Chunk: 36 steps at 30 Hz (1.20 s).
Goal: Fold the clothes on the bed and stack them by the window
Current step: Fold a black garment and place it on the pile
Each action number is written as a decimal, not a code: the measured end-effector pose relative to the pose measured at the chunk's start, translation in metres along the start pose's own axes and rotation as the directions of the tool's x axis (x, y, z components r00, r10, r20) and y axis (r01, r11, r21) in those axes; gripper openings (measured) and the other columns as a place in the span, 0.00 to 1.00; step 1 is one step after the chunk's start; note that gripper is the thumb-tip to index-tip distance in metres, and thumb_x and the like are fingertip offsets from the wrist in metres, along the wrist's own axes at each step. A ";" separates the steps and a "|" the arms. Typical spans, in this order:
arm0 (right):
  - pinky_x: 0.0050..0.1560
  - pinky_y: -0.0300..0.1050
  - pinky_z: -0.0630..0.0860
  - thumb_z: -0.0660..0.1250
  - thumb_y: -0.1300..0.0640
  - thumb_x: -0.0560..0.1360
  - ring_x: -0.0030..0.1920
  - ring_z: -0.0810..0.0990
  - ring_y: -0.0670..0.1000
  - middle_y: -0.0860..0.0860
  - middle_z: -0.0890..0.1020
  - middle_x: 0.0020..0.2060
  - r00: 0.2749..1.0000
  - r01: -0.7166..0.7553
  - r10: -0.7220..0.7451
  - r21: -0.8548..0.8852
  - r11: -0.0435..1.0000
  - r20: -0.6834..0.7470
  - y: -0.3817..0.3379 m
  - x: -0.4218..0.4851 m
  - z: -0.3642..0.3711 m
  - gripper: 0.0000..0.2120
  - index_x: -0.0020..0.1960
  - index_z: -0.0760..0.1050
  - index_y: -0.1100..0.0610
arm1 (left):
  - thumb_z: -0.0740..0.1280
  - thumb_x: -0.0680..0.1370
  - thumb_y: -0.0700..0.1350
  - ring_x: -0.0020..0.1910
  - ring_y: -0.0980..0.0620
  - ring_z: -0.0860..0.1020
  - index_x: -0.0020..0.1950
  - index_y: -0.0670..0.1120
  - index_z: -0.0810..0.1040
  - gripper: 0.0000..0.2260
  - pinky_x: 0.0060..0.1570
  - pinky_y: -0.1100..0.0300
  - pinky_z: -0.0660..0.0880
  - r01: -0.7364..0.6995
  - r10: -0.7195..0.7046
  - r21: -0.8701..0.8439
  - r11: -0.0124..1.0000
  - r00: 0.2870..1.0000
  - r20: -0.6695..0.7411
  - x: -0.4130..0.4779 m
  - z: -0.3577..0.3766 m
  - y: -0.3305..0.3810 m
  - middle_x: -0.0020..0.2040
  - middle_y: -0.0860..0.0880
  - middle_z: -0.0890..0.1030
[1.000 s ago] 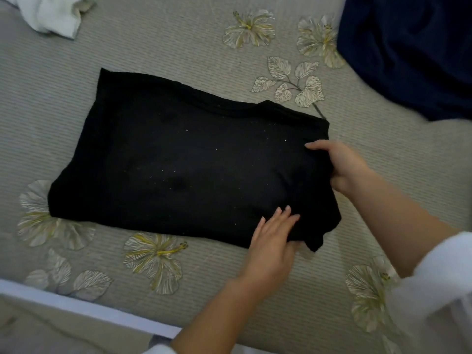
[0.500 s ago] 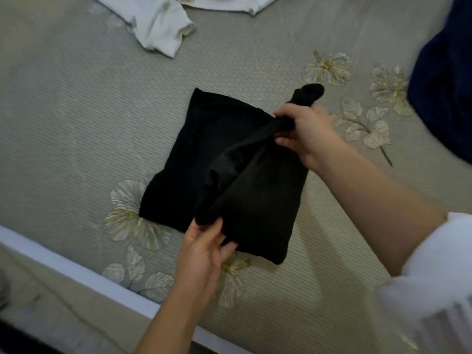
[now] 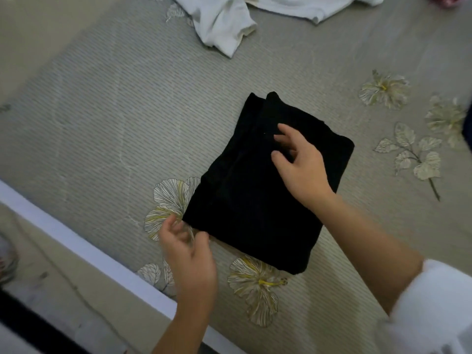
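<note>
**Ana:** What was on the left side of the bed?

**Ben:** The grey-beige striped bedspread (image 3: 102, 111) ran bare there, down to the white rail (image 3: 76, 244) along the bed's near edge. A crumpled white cotton garment (image 3: 222, 26) lay up by the far edge, well apart from everything else.

**Ana:** And the left hand?

**Ben:** The left hand (image 3: 189, 254) was over the near edge, just beside the near-left corner of the folded black fabric garment (image 3: 255, 200). Its fingers (image 3: 175, 226) were loosely curved, with the thumb apart from them, and I saw nothing held between them. The hand was blurred, so I could not tell whether the fingertips touched the corner.

**Ana:** Where was the black garment itself?

**Ben:** It lay flat on the bedspread around the middle of the bed, closer to the near edge than the far one. It was folded into a compact oblong set at a slant to the rail. Its near-left corner covered part of a printed cream-and-yellow flower (image 3: 171, 200), and another such flower (image 3: 258, 284) showed just beside its near edge.

**Ana:** And the right hand?

**Ben:** The right hand (image 3: 304, 167) was on top of the garment, toward its far-right part. The hand was spread and relaxed, with the fingers (image 3: 283, 129) pointing at the fold line, and it gripped nothing. The forearm crossed the garment's right edge and ended in a rolled white sleeve (image 3: 434, 310).

**Ana:** Anything further right?

**Ben:** A printed leaf sprig (image 3: 413, 154) and pale flowers (image 3: 383, 89) lay on the bedspread toward the right edge.
</note>
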State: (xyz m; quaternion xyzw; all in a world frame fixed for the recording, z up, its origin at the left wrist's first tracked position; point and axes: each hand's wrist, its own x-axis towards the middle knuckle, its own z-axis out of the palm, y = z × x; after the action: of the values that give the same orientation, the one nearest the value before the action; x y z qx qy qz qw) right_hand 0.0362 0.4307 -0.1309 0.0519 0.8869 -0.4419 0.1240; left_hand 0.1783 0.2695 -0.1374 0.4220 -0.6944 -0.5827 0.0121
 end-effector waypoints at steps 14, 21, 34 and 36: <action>0.74 0.53 0.35 0.45 0.35 0.78 0.77 0.38 0.49 0.47 0.46 0.78 0.994 0.040 0.037 -0.652 0.757 0.104 0.069 -0.048 0.016 0.30 0.77 0.45 0.41 | 0.55 0.79 0.60 0.76 0.36 0.46 0.75 0.65 0.53 0.25 0.68 0.33 0.52 -0.544 0.253 0.758 0.360 0.839 0.482 0.037 0.033 -0.021 0.78 0.42 0.48; 0.67 0.53 0.68 0.66 0.41 0.73 0.67 0.67 0.52 0.51 0.66 0.68 0.836 -0.424 0.425 0.083 0.902 -0.348 0.059 -0.090 -0.002 0.33 0.73 0.59 0.53 | 0.65 0.77 0.50 0.58 0.44 0.73 0.71 0.59 0.67 0.23 0.51 0.53 0.73 -0.583 0.298 0.599 0.549 0.806 0.511 0.041 0.019 -0.002 0.68 0.42 0.63; 0.40 0.38 0.74 0.70 0.61 0.71 0.44 0.80 0.48 0.53 0.81 0.51 0.854 -0.409 0.468 -0.262 0.874 0.228 0.086 -0.073 -0.124 0.19 0.60 0.74 0.49 | 0.66 0.78 0.44 0.35 0.57 0.80 0.59 0.49 0.81 0.11 0.41 0.61 0.77 -0.066 -0.517 0.574 0.816 0.362 0.776 -0.066 0.029 -0.013 0.37 0.53 0.84; 0.55 0.50 0.75 0.70 0.59 0.72 0.55 0.78 0.52 0.53 0.79 0.58 0.905 -0.348 0.414 -0.387 0.854 0.101 0.093 -0.067 -0.133 0.22 0.65 0.73 0.50 | 0.66 0.77 0.49 0.39 0.57 0.81 0.63 0.54 0.78 0.14 0.46 0.62 0.79 -0.127 -0.565 0.586 0.800 0.170 0.808 -0.088 0.048 -0.015 0.43 0.53 0.84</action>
State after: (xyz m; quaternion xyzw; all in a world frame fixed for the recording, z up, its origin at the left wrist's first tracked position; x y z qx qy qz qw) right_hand 0.0961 0.5938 -0.1080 0.1632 0.9095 -0.2415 0.2966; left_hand 0.2197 0.3612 -0.1231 0.0463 -0.5992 -0.4894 -0.6319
